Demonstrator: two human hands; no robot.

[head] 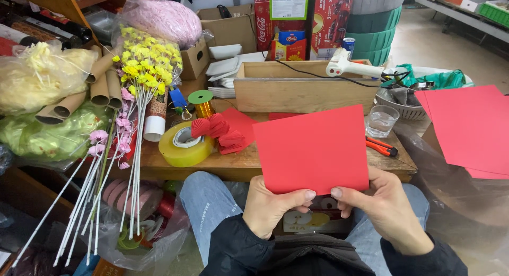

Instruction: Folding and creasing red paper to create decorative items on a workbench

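Squarely in the middle of the view, both hands pinch the lower edge of a flat rectangular sheet of red paper [312, 150], held upright over the person's lap in front of a wooden worktable [238, 162]. At about seven o'clock of the sheet, the left hand [273, 207] is closed on it, thumb pressed across the front near the bottom edge; at five o'clock the right hand [384, 207] grips the same edge, thumb tip nearly meeting the left one. Toward nine o'clock of the sheet lie several pleated red paper fans [220, 130], and beyond them a wide roll of clear yellowish packing tape [183, 143] rests flat on the tabletop. At twelve o'clock stands a long open wooden box [305, 88] with a white glue gun [352, 68] lying across its rim. At two o'clock sits a clear drinking glass [382, 119], and just below it an orange-handled tool [382, 146]. Far out at three o'clock more red paper sheets [469, 127] are stacked. At ten o'clock, yellow artificial flowers on white stems [143, 67] lean against the clutter.
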